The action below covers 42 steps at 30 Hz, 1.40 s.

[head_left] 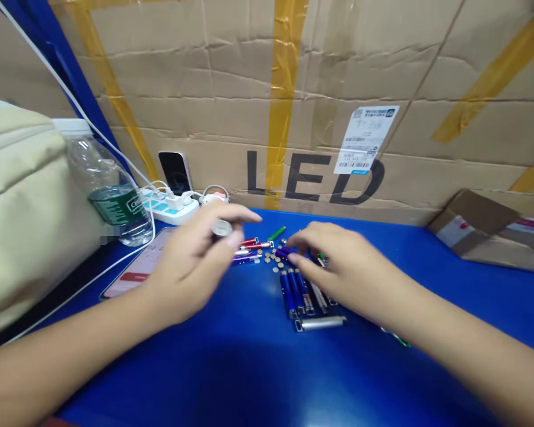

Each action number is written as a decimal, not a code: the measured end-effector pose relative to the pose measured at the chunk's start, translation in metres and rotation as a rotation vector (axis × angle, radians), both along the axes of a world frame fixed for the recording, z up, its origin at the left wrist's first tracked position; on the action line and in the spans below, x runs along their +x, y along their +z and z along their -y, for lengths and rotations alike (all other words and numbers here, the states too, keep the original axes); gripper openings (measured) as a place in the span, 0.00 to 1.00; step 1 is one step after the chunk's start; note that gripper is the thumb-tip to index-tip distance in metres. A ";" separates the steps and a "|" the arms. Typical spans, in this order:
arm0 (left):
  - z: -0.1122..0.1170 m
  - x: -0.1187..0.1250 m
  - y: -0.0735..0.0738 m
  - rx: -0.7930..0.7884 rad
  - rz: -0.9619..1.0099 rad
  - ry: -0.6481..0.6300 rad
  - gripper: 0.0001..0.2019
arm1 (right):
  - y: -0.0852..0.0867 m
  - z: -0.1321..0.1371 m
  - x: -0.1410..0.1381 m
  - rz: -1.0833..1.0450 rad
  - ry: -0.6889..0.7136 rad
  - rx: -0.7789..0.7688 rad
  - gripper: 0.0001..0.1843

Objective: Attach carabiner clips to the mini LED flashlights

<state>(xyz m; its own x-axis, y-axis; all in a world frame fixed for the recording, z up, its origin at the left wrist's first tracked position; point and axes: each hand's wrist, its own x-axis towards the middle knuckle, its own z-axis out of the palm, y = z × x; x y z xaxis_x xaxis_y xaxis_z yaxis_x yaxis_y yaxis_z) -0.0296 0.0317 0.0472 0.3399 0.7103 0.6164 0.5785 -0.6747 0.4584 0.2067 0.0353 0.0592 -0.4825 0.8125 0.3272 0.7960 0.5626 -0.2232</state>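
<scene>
Over the glossy blue tabletop [231, 356], I'd pinch gently, right hand [331, 252] nearly closed on a slim dark-blue metal tube [283, 253] beside small coppery discs [280, 265], left hand [196, 255] half-curled around a silver-ended cylinder [222, 228].

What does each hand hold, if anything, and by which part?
Left hand: a small round-ended object, its side between thumb and fingers. Right hand: at a blue tube; grip unclear.

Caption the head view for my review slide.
Left hand grips a silver-ended cylinder; right hand at a blue tube beside coin-like discs on a blue table.
</scene>
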 end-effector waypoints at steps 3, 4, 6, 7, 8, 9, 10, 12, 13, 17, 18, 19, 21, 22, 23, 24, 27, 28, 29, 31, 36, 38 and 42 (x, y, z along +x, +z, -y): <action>-0.005 0.017 -0.004 -0.184 -0.120 -0.155 0.13 | -0.003 -0.027 -0.019 0.262 -0.006 -0.138 0.09; -0.007 0.020 -0.007 -0.229 -0.161 -0.189 0.13 | -0.006 -0.034 -0.023 0.314 -0.028 -0.175 0.10; -0.013 0.020 -0.013 -0.278 -0.228 -0.236 0.13 | -0.009 -0.043 -0.028 0.382 -0.064 -0.251 0.09; -0.015 0.018 -0.016 -0.286 -0.250 -0.247 0.13 | -0.009 -0.045 -0.030 0.393 -0.082 -0.277 0.09; -0.016 0.016 -0.018 -0.297 -0.261 -0.248 0.14 | -0.009 -0.045 -0.031 0.392 -0.101 -0.298 0.10; -0.017 0.015 -0.020 -0.323 -0.255 -0.237 0.14 | -0.009 -0.043 -0.032 0.382 -0.120 -0.311 0.10; -0.018 0.014 -0.022 -0.371 -0.238 -0.224 0.14 | -0.008 -0.042 -0.034 0.370 -0.140 -0.323 0.10; -0.020 0.014 -0.026 -0.499 -0.196 -0.207 0.13 | -0.007 -0.039 -0.036 0.360 -0.175 -0.353 0.11; -0.020 0.015 -0.028 -0.550 -0.186 -0.204 0.13 | -0.008 -0.039 -0.038 0.363 -0.185 -0.369 0.10; -0.023 0.017 -0.035 -0.511 -0.229 -0.208 0.12 | -0.011 -0.043 -0.038 0.369 -0.194 -0.372 0.10; -0.023 0.017 -0.037 -0.490 -0.234 -0.207 0.11 | -0.011 -0.045 -0.036 0.350 -0.181 -0.351 0.10; -0.024 0.017 -0.038 -0.480 -0.229 -0.205 0.11 | -0.010 -0.046 -0.034 0.314 -0.159 -0.321 0.09; -0.024 0.016 -0.039 -0.488 -0.204 -0.199 0.12 | -0.004 -0.047 -0.028 0.192 -0.079 -0.253 0.09; -0.024 0.016 -0.039 -0.496 -0.191 -0.197 0.13 | 0.000 -0.046 -0.024 0.113 -0.036 -0.228 0.08; -0.025 0.015 -0.039 -0.502 -0.179 -0.196 0.14 | 0.006 -0.045 -0.021 0.034 0.025 -0.220 0.09; -0.025 0.015 -0.039 -0.506 -0.170 -0.195 0.14 | 0.011 -0.043 -0.018 -0.033 0.084 -0.219 0.09; -0.024 0.015 -0.038 -0.498 -0.155 -0.196 0.14 | 0.022 -0.037 -0.014 -0.117 0.254 -0.176 0.09; -0.023 0.015 -0.038 -0.491 -0.156 -0.198 0.13 | 0.022 -0.036 -0.014 -0.119 0.303 -0.155 0.08; -0.023 0.014 -0.038 -0.482 -0.159 -0.201 0.13 | 0.021 -0.035 -0.015 -0.114 0.348 -0.135 0.08; -0.022 0.014 -0.039 -0.465 -0.173 -0.204 0.12 | 0.017 -0.034 -0.018 -0.106 0.415 -0.104 0.06; -0.021 0.012 -0.040 -0.388 -0.190 -0.177 0.14 | 0.005 -0.033 -0.026 -0.129 0.479 -0.059 0.06; -0.020 0.012 -0.040 -0.360 -0.177 -0.171 0.13 | 0.004 -0.032 -0.027 -0.138 0.496 -0.040 0.07; -0.020 0.011 -0.038 -0.315 -0.152 -0.181 0.12 | 0.005 -0.030 -0.029 -0.162 0.526 -0.038 0.07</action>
